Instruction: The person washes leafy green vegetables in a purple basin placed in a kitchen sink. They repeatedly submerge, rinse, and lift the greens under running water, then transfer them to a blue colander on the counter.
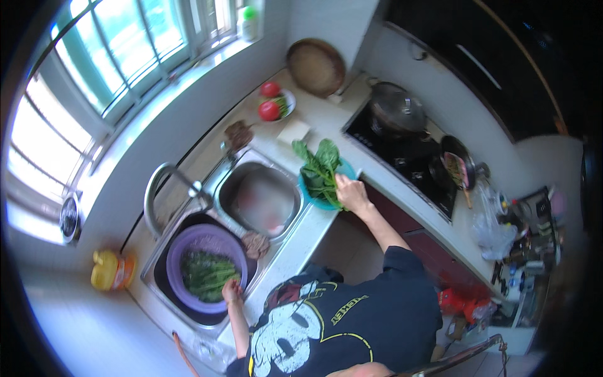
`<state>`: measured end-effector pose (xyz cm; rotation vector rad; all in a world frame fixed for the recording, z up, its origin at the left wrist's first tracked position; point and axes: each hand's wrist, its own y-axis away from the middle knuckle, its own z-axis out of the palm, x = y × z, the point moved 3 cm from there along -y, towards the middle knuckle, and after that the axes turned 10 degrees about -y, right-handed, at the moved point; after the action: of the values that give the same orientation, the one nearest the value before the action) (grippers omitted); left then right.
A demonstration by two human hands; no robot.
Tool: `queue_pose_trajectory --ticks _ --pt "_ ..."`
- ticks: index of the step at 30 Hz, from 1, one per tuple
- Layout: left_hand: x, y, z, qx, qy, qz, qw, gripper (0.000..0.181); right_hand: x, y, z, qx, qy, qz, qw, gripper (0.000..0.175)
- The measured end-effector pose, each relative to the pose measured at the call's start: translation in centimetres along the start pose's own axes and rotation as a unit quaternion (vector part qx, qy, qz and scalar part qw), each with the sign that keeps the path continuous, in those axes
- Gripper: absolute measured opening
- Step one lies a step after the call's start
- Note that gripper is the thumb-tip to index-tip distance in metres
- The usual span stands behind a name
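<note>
My right hand (351,194) grips the stems of a bunch of leafy greens (325,162) over a teal bowl or colander (347,169). The bowl stands on the counter corner, right of the double sink. More green leaves lie inside it. In the left sink basin sits a purple plastic tub (175,245) holding water and long-stemmed greens (207,273). My left hand (232,290) is at the tub's near right rim, fingers bent, beside the stem ends. Whether it holds a stem is not clear. Cloudy water covers the bottom of the right sink basin (264,200).
A curved faucet (151,198) arches behind the tub. Brown cloths (256,245) lie at the sink. Tomatoes (269,111) rest on a plate near a white block (294,131). A lidded pot (398,110) and a pan (454,165) stand around the black cooktop (400,160).
</note>
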<state>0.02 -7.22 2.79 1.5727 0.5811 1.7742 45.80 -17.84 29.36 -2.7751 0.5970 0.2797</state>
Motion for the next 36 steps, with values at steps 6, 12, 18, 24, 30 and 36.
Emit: queue_pose_trajectory --ticks 6,12,18,24,30,36 --pt "0.9 0.2 -0.4 -0.025 -0.033 -0.016 0.999 0.017 2.6 0.3 3.7 -0.072 0.151 0.118 0.979 0.062" --pt "1.7 0.6 -1.0 -0.019 -0.022 -0.02 0.999 0.016 4.6 0.1 7.4 -0.109 0.262 0.157 0.946 0.046" --pt "2.0 0.4 -2.9 -0.015 0.033 0.032 0.999 0.012 -1.3 -3.3 1.3 -0.033 0.207 0.13 0.969 0.054" --pt "2.7 1.4 -2.8 0.02 0.017 0.038 0.999 0.018 -9.5 -5.2 6.6 0.0 0.039 -0.045 0.998 0.037" --pt "2.0 1.8 -5.1 0.088 0.105 0.041 0.99 0.016 -22.3 -5.2 14.6 -0.176 -0.173 -0.175 0.953 0.032" --pt "3.2 1.8 -5.7 0.135 0.118 0.063 0.982 0.013 -28.4 -2.5 25.8 -0.327 -0.296 -0.182 0.879 0.022"
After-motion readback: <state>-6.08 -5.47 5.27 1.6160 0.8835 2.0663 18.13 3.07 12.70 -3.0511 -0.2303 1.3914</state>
